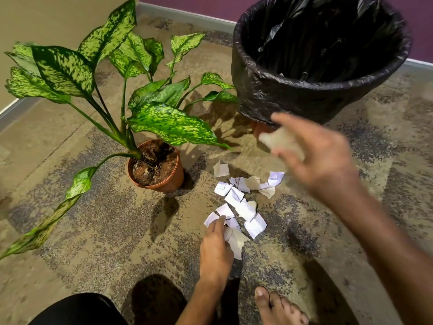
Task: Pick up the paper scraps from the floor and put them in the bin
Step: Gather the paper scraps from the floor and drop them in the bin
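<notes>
Several white paper scraps (pixel 243 202) lie in a loose heap on the carpet in front of me. My left hand (pixel 216 247) is down on the floor at the near end of the heap, its fingers on a scrap there. My right hand (pixel 316 156) is raised and blurred, just in front of the bin, holding a pale scrap (pixel 282 141) between thumb and fingers. The bin (pixel 316 99) stands at the upper right, lined with a black plastic bag, its mouth wide and facing me.
A potted plant with large speckled green leaves (pixel 164 123) stands in a terracotta pot (pixel 157 170) left of the scraps, some leaves reaching toward the bin. My bare foot (pixel 278 306) and a dark-clothed knee (pixel 77 310) are at the bottom edge. Walls close the corner behind.
</notes>
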